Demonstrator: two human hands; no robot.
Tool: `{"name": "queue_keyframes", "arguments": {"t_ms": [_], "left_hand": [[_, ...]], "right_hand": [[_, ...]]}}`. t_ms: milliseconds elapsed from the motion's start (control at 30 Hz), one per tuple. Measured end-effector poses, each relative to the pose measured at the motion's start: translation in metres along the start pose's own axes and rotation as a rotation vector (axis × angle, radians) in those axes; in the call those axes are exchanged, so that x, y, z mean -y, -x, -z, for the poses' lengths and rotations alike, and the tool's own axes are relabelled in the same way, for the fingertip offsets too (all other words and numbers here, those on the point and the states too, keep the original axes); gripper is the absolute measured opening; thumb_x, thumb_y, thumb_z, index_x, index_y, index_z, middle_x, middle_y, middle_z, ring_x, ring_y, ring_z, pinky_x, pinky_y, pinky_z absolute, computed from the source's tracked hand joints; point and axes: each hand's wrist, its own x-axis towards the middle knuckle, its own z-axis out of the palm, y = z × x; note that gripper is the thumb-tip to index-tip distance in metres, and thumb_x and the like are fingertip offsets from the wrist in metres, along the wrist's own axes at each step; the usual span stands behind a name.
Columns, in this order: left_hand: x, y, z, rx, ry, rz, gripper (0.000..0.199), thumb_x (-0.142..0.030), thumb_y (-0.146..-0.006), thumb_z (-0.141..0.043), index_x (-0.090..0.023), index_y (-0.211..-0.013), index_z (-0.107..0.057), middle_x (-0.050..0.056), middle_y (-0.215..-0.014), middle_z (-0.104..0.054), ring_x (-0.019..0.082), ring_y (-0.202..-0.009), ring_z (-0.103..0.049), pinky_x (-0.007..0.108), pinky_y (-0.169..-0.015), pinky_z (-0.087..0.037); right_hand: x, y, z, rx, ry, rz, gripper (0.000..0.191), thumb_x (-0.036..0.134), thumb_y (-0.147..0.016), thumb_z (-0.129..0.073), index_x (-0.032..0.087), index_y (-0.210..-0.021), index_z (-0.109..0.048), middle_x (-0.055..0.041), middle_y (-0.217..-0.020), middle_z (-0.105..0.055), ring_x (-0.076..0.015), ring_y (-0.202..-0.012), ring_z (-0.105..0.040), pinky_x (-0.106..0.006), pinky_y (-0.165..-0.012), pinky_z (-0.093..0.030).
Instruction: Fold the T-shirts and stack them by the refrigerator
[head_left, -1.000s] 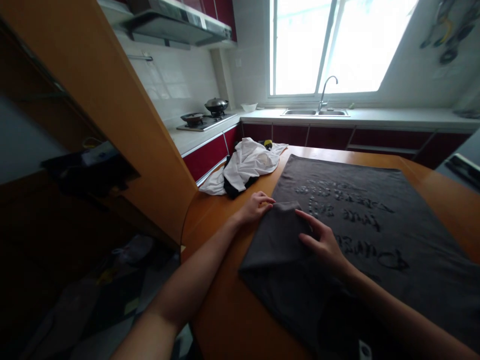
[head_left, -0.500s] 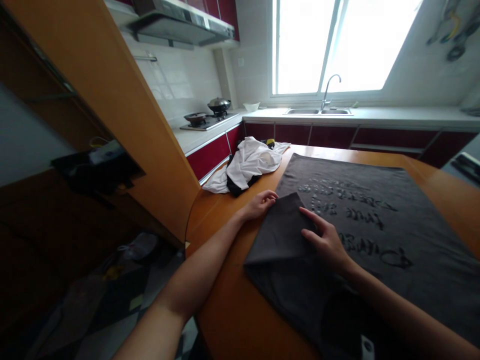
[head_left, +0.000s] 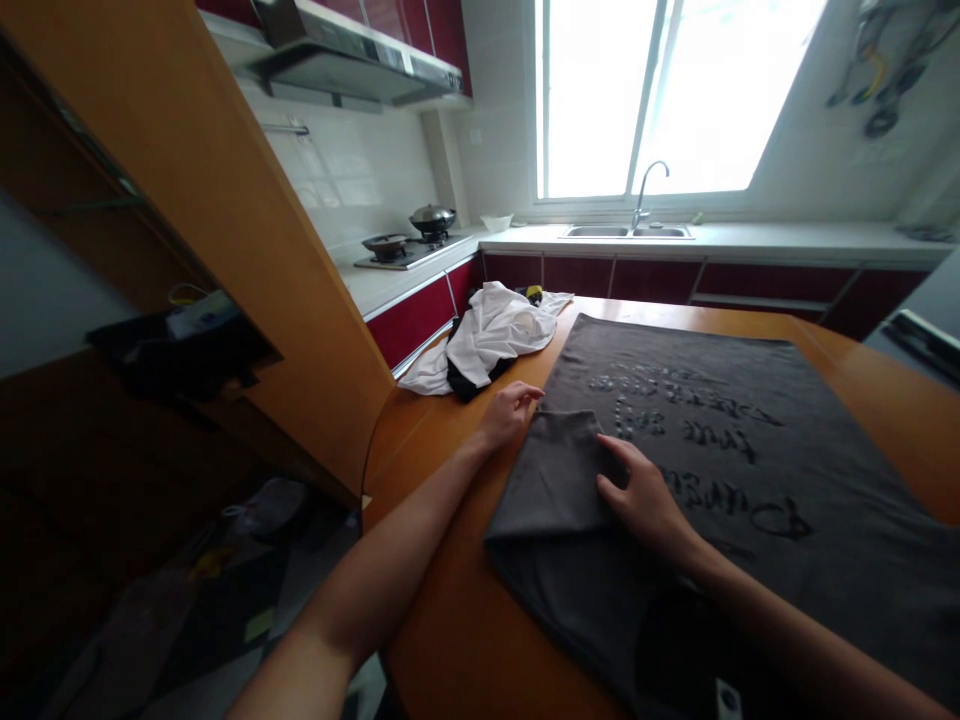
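Observation:
A dark grey T-shirt (head_left: pixel 712 360) with raised dark lettering lies spread on the table, its lettering upside down to me. Its sleeve (head_left: pixel 562 465) is folded inward over the left side of the body. My right hand (head_left: pixel 641 490) rests at the right edge of this folded sleeve, thumb and forefinger apart. At the shirt's left edge, just beyond the sleeve's far corner, is my left hand (head_left: pixel 511 410). Its fingers are loosely curved with small gaps between them, and I see no cloth gripped in them.
The wooden table (head_left: pixel 442 560) has a curved left edge. A pile of white and black clothes (head_left: pixel 495 335) lies at its far left. Behind stand a counter with a sink (head_left: pixel 626 232) and a stove (head_left: pixel 412 250). An orange wooden panel (head_left: pixel 300 290) rises on the left.
The folded sleeve's far end has settled flatter and nearer to me. My left hand has come off its corner, slightly left. My right hand has shifted slightly toward me. The view has tilted a little.

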Motion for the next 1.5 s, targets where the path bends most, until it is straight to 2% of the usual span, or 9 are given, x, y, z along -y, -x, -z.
{"name": "queue_keyframes", "arguments": {"t_ms": [67,167,333,500,633,833,1067,1200,1500], "left_hand": [[-0.007,0.003,0.005,0.025,-0.022,-0.044,0.031,-0.015,-0.096,-0.046,-0.016,-0.108,-0.073,0.01,-0.109,-0.073,0.02,-0.102,-0.068,0.03,-0.092,-0.052],[-0.022,0.013,0.004,0.217,-0.109,-0.083,0.038,-0.024,-0.102,-0.042,-0.018,-0.131,-0.065,0.011,-0.133,-0.066,0.023,-0.125,-0.06,0.037,-0.108,-0.044],[-0.04,0.027,-0.004,0.638,-0.403,-0.004,0.068,-0.054,-0.101,-0.046,-0.02,-0.158,-0.031,0.012,-0.167,-0.019,0.032,-0.155,-0.013,0.061,-0.122,-0.013],[-0.042,0.027,-0.007,0.586,-0.476,-0.009,0.069,-0.059,-0.103,-0.033,-0.024,-0.161,-0.02,0.01,-0.168,-0.009,0.028,-0.156,-0.004,0.06,-0.122,-0.007],[-0.034,0.024,-0.006,0.631,-0.449,0.035,0.07,-0.059,-0.103,-0.033,-0.023,-0.162,-0.017,0.011,-0.168,-0.009,0.029,-0.156,-0.004,0.062,-0.121,-0.008],[-0.048,0.015,0.017,0.343,-0.367,0.003,0.057,-0.043,-0.107,-0.03,-0.017,-0.158,-0.031,0.011,-0.165,-0.027,0.023,-0.154,-0.017,0.048,-0.124,-0.018],[-0.08,0.065,0.01,0.648,-0.371,-0.087,0.059,-0.047,-0.106,-0.035,-0.024,-0.16,-0.027,0.009,-0.166,-0.024,0.025,-0.154,-0.017,0.052,-0.124,-0.018],[-0.081,0.093,0.01,0.659,-0.409,-0.076,0.064,-0.051,-0.105,-0.038,-0.024,-0.161,-0.023,0.009,-0.167,-0.018,0.028,-0.155,-0.011,0.055,-0.124,-0.014],[-0.073,0.099,0.024,0.676,-0.357,-0.104,0.066,-0.057,-0.102,-0.04,-0.03,-0.161,-0.023,0.007,-0.168,-0.016,0.029,-0.155,-0.009,0.055,-0.124,-0.01]], "right_hand": [[0.002,0.003,0.0,-0.012,0.047,0.034,0.054,0.022,-0.079,-0.056,0.014,-0.132,-0.062,-0.0147,-0.137,-0.061,-0.0271,-0.13,-0.056,-0.045,-0.115,-0.041],[0.01,0.008,0.003,0.005,0.167,0.048,0.05,0.022,-0.084,-0.053,0.015,-0.134,-0.06,-0.0137,-0.141,-0.058,-0.0263,-0.127,-0.058,-0.043,-0.111,-0.046],[0.022,0.012,0.01,0.037,0.527,0.102,0.046,0.022,-0.092,-0.048,0.016,-0.136,-0.06,-0.0128,-0.151,-0.049,-0.0312,-0.131,-0.053,-0.047,-0.108,-0.046],[0.017,0.009,0.005,0.196,0.58,0.302,0.053,0.027,-0.099,-0.042,0.013,-0.15,-0.048,-0.0108,-0.162,-0.034,-0.027,-0.151,-0.027,-0.047,-0.122,-0.028],[0.01,0.011,0.0,0.345,0.603,0.244,0.058,0.037,-0.101,-0.04,0.015,-0.154,-0.041,-0.0108,-0.164,-0.028,-0.0267,-0.153,-0.021,-0.053,-0.123,-0.019],[0.011,0.012,0.0,0.375,0.6,0.203,0.059,0.037,-0.1,-0.038,0.016,-0.156,-0.038,-0.0103,-0.165,-0.025,-0.0259,-0.154,-0.018,-0.053,-0.124,-0.014],[0.012,0.012,0.0,0.362,0.588,0.201,0.06,0.037,-0.099,-0.04,0.014,-0.153,-0.042,-0.0121,-0.164,-0.027,-0.0267,-0.153,-0.02,-0.055,-0.123,-0.014],[0.013,0.011,0.001,0.301,0.566,0.219,0.056,0.035,-0.099,-0.038,0.014,-0.151,-0.046,-0.0119,-0.163,-0.031,-0.0261,-0.153,-0.023,-0.055,-0.123,-0.014],[0.007,0.011,-0.001,0.367,0.587,0.237,0.061,0.041,-0.1,-0.039,0.014,-0.155,-0.039,-0.0145,-0.164,-0.024,-0.0272,-0.154,-0.018,-0.056,-0.123,-0.013]]}}
